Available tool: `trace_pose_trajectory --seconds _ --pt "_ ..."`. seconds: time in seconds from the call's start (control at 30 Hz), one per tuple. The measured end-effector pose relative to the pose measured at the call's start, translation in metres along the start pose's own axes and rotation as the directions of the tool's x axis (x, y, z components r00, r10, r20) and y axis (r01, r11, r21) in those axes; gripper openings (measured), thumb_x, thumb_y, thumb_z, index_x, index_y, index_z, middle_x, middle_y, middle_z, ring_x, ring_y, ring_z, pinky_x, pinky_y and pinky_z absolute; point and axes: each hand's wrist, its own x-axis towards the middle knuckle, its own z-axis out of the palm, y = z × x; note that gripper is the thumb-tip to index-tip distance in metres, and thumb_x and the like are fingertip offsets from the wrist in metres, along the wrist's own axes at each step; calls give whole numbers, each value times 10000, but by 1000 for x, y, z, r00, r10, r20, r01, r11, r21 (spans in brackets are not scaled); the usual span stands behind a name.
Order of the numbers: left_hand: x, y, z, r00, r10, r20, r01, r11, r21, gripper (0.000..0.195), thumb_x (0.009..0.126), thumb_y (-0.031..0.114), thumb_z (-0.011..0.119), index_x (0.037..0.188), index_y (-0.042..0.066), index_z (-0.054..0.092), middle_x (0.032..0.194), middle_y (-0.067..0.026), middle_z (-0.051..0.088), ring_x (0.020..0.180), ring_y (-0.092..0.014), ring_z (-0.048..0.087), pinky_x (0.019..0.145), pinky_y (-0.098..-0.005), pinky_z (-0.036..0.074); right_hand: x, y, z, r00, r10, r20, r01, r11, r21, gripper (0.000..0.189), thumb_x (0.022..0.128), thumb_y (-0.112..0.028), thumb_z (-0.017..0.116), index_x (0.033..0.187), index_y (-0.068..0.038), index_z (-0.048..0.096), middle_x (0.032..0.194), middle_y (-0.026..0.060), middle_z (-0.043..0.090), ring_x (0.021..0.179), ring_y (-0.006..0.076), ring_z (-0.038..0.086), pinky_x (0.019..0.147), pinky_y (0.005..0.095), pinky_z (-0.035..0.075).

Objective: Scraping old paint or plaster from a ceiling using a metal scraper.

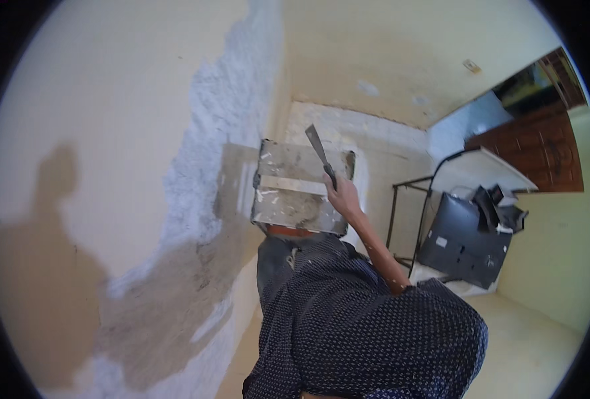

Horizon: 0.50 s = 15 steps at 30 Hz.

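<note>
My right hand [343,199] grips the dark handle of a putty knife [318,144], its metal blade pointing up and away from me. Below the hand is a worn, boxy stand [295,204] with a grey top, spattered with white flecks and crossed by a pale strip [295,184]. My legs are right up against its near side. On my left rises a cream wall [115,124] with a long, rough, whitish bare patch [195,199], partly under shadow. My left hand is out of view.
To the right stands a dark metal-framed table [419,219] with a white top, carrying a large black flat panel [464,239] and smaller black items [489,207]. Behind it are a brown panelled door [539,149] and a doorway. A switch plate [472,66] is on the far wall.
</note>
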Motion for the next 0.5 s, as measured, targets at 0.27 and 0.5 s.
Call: trace_pose_trajectory --seconds 0.27,0.5 --pt "4 16 -48 776 -628 48 602 717 -352 329 893 277 498 834 8 677 704 -90 650 655 -154 604 604 -322 461 5 8 72 991 2 -135 2 1000 26 283 888 -254 486 1018 -5 518 691 263 568 638 432 561 546 505 391" --pt "115 22 -88 890 -290 -351 51 829 -556 282 798 277 611 787 3 676 687 -98 660 613 -156 601 555 -302 439 4 -24 73 958 64 -280 -83 995 -56 321 866 -326 530 890 -12 598 599 200 570 551 372 568 499 464 392"
